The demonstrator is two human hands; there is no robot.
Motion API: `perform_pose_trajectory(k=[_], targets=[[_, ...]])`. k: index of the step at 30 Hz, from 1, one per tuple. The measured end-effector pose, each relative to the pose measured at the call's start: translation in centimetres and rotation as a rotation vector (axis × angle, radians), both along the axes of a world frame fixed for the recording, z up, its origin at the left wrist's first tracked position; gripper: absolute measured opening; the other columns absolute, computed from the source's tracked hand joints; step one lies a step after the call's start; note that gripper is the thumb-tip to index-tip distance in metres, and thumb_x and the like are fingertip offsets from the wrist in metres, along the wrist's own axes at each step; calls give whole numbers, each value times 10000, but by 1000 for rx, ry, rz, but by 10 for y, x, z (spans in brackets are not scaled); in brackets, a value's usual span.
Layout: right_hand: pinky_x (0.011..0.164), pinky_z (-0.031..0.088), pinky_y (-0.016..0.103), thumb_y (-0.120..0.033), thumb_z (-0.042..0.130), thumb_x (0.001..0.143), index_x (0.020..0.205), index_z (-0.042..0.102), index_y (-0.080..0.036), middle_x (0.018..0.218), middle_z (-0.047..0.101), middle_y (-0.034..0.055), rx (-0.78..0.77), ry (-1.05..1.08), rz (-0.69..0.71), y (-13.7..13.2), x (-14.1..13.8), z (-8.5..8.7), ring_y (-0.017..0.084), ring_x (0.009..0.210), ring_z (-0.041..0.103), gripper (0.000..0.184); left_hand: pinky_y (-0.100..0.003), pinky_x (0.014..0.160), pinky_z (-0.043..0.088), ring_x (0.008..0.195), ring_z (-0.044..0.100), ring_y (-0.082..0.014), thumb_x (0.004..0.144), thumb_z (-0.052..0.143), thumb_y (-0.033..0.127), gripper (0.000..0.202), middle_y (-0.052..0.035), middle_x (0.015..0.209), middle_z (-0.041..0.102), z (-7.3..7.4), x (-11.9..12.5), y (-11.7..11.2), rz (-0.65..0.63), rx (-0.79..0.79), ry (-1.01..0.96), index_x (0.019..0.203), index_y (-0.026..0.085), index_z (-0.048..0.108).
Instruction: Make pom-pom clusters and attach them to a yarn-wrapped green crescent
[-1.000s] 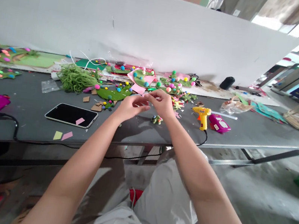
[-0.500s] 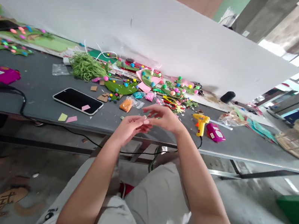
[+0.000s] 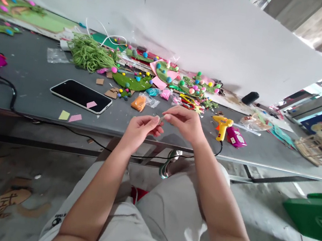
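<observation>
**Drawing Back to the Near Edge**

Having pulled back, since a second ago, from above the heap of felt pieces to the front rim of the grey flat table [image 3: 19, 69]. Having closed up too: half a second ago spreading the fingers of the right hand [image 3: 186, 122], now bunching them into a pinch.

Holding a small pale sliver [image 3: 161, 118] between both hands, just above the table's near edge. Gripping one end with the thumb and forefinger of the left hand [image 3: 140, 130] and the other end with the fingertips of the right. Curling the remaining fingers of both hands loosely inward. Not being able to tell the sliver's material, it being too small.

Working just in front of a small orange plastic bag [image 3: 138, 102] and, beyond it, green felt cut-outs dotted with coloured pompoms [image 3: 130, 81]. Working beside a yellow plastic hot glue gun [image 3: 222, 126], near the right hand and standing upright, touching a flat magenta packet [image 3: 236, 136].

Sitting with a black rectangular smartphone [image 3: 81, 95] off to the left of the left hand, carrying a pink paper scrap [image 3: 91, 104]. Facing a tangled bundle of green yarn [image 3: 90, 54] farther back, in front of a tall white board [image 3: 194, 24] standing along the table's far side.
</observation>
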State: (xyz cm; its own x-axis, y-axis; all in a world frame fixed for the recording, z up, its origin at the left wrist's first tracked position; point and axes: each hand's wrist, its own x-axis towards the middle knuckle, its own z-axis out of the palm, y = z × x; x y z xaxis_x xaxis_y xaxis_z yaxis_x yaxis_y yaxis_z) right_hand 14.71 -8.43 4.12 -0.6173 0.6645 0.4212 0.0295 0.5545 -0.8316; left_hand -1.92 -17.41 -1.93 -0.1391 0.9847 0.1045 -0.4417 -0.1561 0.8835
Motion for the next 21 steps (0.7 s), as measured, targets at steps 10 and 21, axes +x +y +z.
perform_pose_trajectory(k=[10,21], targets=[[848,576,317,-412,834,848,1114,833,-236,1181,751,83,70,-133,46,6,0,-8,205,1034,716,319,-309,846,618,883,770,-211,859,783,570,407,-82,966,809,-3,3,1,-85,9,14,1003,191,815],[744,548,297,-490,770,893,952,823,-151,844,768,53,-86,-117,42,15,5,-5,163,787,674,348,-277,684,610,646,725,-157,794,868,477,323,-66,784,802,-8,-9,0,111,12,193,875,169,811]])
